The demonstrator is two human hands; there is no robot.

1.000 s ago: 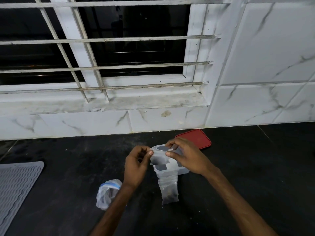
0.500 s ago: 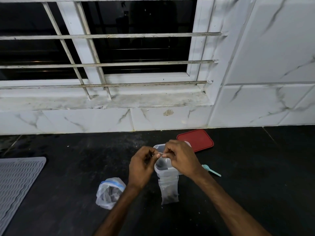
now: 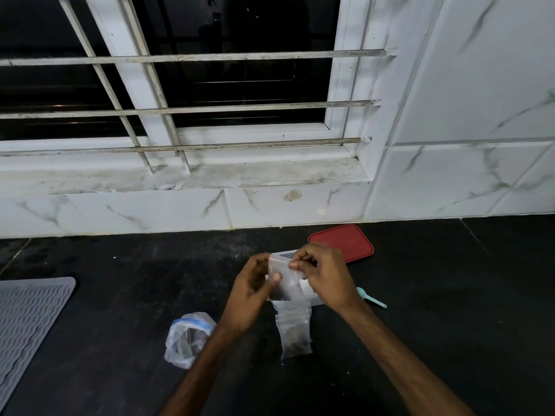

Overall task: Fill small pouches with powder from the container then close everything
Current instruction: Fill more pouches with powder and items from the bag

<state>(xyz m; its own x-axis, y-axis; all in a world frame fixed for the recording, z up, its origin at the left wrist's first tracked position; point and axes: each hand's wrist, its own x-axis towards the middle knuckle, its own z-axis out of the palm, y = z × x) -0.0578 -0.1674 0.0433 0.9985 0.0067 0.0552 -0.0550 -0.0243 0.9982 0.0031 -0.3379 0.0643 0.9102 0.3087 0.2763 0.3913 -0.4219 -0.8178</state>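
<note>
Both hands hold one small clear pouch (image 3: 286,280) upright over the clear plastic container (image 3: 306,291), which they mostly hide. My left hand (image 3: 250,291) pinches the pouch's left edge. My right hand (image 3: 326,274) pinches its top right edge. Dark powder shows in the pouch's lower part. A second small pouch (image 3: 295,333) with dark powder lies on the black counter just in front of the container. The container's red lid (image 3: 345,241) lies behind it. A teal scoop (image 3: 371,298) lies to the right, partly hidden by my right wrist.
A larger crumpled clear bag with a blue strip (image 3: 187,337) sits left of my left forearm. A grey ribbed mat (image 3: 27,325) covers the counter's left edge. White marble tiles and a barred window rise behind the counter.
My hands closed together along the pouch's top edge, then shifted slightly. The pouch now hangs upright between them. The camera tilted, bringing the teal scoop into view.
</note>
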